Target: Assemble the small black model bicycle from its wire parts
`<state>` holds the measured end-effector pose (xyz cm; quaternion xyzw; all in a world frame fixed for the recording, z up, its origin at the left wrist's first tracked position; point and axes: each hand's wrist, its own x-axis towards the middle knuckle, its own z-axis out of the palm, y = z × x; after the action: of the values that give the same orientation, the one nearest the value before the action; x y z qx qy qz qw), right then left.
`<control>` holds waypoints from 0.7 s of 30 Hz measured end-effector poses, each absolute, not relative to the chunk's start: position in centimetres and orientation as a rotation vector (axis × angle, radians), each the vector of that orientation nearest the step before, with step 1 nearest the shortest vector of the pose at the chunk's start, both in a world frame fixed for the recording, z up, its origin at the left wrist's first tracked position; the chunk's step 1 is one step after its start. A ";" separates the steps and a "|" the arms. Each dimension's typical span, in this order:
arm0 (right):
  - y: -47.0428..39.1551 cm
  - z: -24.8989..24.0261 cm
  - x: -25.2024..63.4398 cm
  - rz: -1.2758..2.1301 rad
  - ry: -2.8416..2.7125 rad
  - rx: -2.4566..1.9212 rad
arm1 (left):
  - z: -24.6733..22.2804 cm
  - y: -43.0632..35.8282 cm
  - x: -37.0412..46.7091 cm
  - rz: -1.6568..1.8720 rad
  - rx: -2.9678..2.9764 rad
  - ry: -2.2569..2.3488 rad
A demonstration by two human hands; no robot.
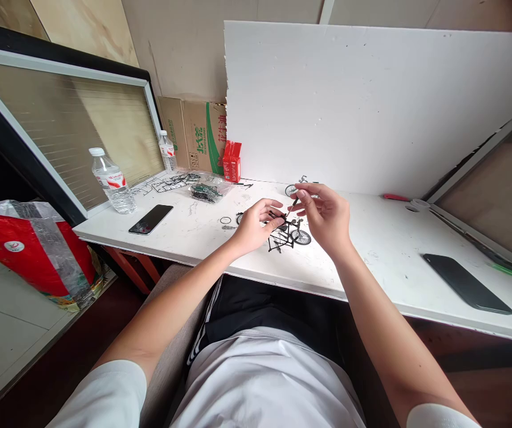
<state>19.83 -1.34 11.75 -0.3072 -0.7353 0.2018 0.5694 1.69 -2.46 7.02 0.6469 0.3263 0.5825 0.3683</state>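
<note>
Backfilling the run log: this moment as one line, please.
left hand: at black model parts | right hand: pinching slim dark tool, tip toward parts | behind right hand: small model bicycle | table left: clear bag

1. A white table (pixel 385 249) with scuffs and dark specks spans the middle of the frame.
2. Left: a water bottle (pixel 116 189) stands upright, a dark phone (pixel 151 219) lying near it.
3. Left of centre: a clear bag (pixel 206 191) of dark parts, a red box (pixel 232 162) just behind.
4. Centre: a black ring (pixel 225 220); right of it, a spoked wheel (pixel 301 237).
5. Lower right: a flat black slab (pixel 467 283).
</note>
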 end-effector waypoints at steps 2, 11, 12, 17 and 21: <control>-1.3 11.7 19.8 0.473 -1.726 -0.721 | 7.0 -2.4 1.7 1.500 1.663 0.836; -1.1 11.7 19.9 0.486 -1.729 -0.748 | 6.7 -2.2 1.7 1.506 1.666 0.823; -1.1 11.8 20.0 0.482 -1.724 -0.750 | 6.7 -2.2 1.7 1.507 1.669 0.822; -1.1 11.7 20.0 0.496 -1.730 -0.753 | 6.5 -2.0 1.7 1.511 1.679 0.800; -1.0 11.5 20.0 0.511 -1.747 -0.763 | 6.4 -2.1 1.7 1.505 1.673 0.822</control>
<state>19.97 -0.98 11.50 -0.3227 -0.7384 0.2161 0.5513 1.73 -2.05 6.43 0.6502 0.3197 0.5850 0.3644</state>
